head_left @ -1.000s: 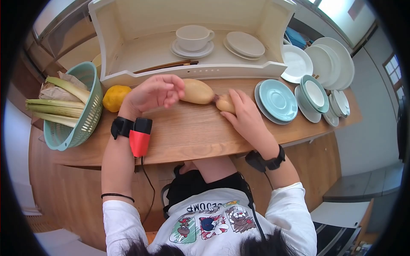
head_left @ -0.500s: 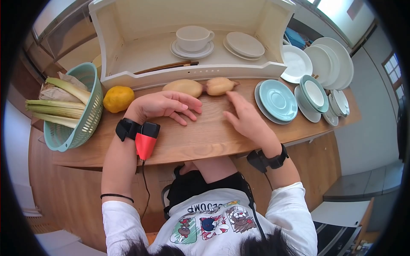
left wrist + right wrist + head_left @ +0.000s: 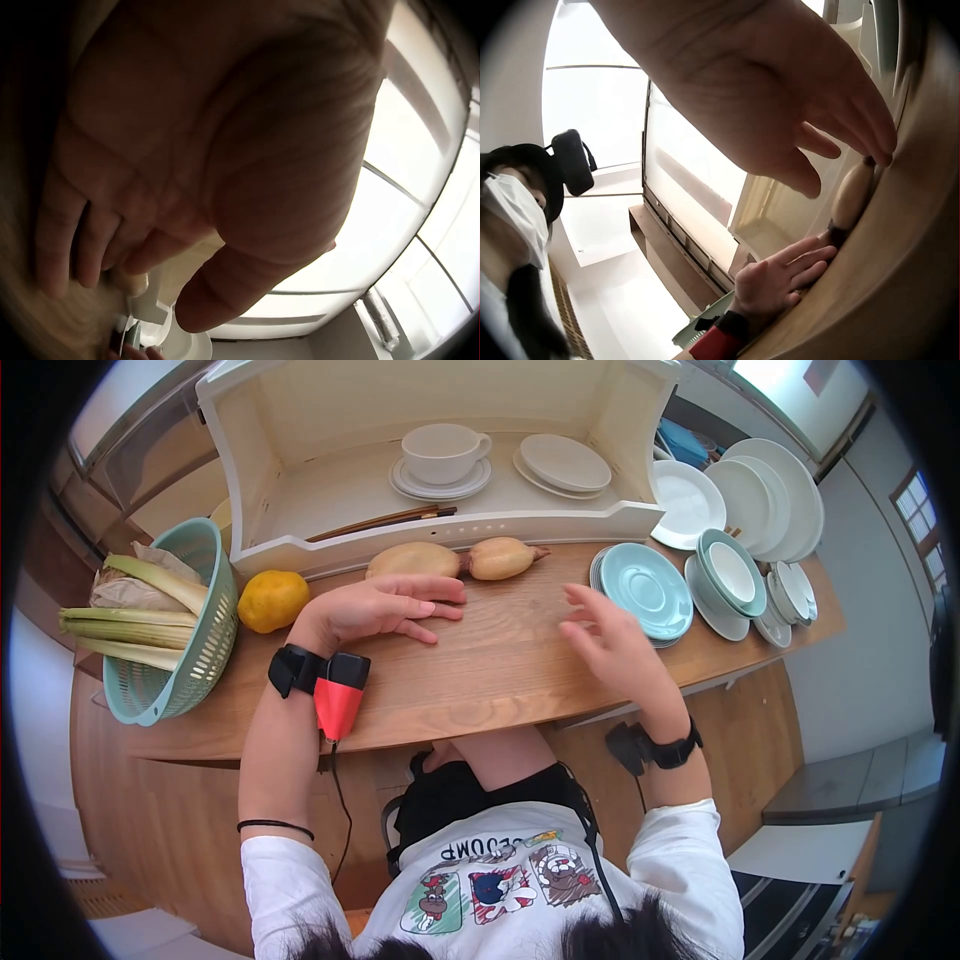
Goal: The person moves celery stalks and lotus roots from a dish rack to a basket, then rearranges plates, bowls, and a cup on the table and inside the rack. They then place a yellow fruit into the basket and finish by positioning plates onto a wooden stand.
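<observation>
A pale, jointed lotus root lies along the front of the white shelf, its larger segment (image 3: 412, 560) on the left and its smaller segment (image 3: 502, 559) on the right. Just in front of the larger segment is my left hand (image 3: 385, 608), fingers loosely extended, holding nothing; whether it touches the root cannot be told. My right hand (image 3: 615, 645) hovers over the table left of the stacked blue plates (image 3: 647, 592), its fingers slightly bent and empty. In the right wrist view the root (image 3: 853, 196) lies beyond both hands.
A yellow fruit (image 3: 273, 601) sits beside a green basket (image 3: 213, 622) of leek-like stalks at the left. The white shelf (image 3: 330, 553) holds a cup (image 3: 440, 455), saucers, plates and chopsticks (image 3: 385, 522). More bowls (image 3: 731, 572) and white plates stand at the right.
The lotus root has shifted left and back against the shelf, and both hands have come off it. My right hand has moved right, towards the blue plates; my left hand has lowered, its fingers extended.
</observation>
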### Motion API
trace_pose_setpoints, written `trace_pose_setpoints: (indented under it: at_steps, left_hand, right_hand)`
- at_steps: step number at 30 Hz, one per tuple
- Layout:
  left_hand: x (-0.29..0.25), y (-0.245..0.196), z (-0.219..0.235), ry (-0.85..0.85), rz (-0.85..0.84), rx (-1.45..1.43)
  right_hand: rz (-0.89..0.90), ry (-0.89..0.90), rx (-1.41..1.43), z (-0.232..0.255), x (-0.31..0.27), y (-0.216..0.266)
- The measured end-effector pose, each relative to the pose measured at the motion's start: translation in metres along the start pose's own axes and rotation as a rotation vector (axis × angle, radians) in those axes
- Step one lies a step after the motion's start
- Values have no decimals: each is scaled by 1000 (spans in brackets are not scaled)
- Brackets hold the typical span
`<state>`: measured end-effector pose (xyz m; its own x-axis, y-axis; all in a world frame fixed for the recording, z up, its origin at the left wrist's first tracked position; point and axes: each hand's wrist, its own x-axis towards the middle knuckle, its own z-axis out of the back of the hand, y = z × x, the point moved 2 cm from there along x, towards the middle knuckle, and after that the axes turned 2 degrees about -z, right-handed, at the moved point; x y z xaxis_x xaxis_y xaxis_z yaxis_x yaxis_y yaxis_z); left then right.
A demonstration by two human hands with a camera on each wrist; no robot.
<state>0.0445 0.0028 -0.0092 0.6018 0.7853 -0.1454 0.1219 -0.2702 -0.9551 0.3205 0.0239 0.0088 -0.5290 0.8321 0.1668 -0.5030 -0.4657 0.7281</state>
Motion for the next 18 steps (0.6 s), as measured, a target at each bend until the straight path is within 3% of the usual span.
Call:
trace_pose_setpoints:
  at_steps: [1,3,5,6,8,12,18]
  left_hand:
    - [0,0,0,-11,14,4]
    - [1,1,4,43,62,4]
    - [3,3,4,99,111,3]
    - [3,4,4,68,119,22]
    - [4,5,4,37,126,41]
    - [4,5,3,9,107,38]
    - [4,4,3,0,101,25]
  right_hand:
    - [0,1,0,5,-4,-5]
    - [-182,-260,19,24,-12,-25]
    - [-161,-546,-197,46,-21,-50]
    - [-163,-545,-198,52,-25,-58]
    - [-268,-784,-341,65,-33,-72]
    - [-371,-708,-358,72,-36,-107]
    - [-393,-578,-65,75,-26,-142]
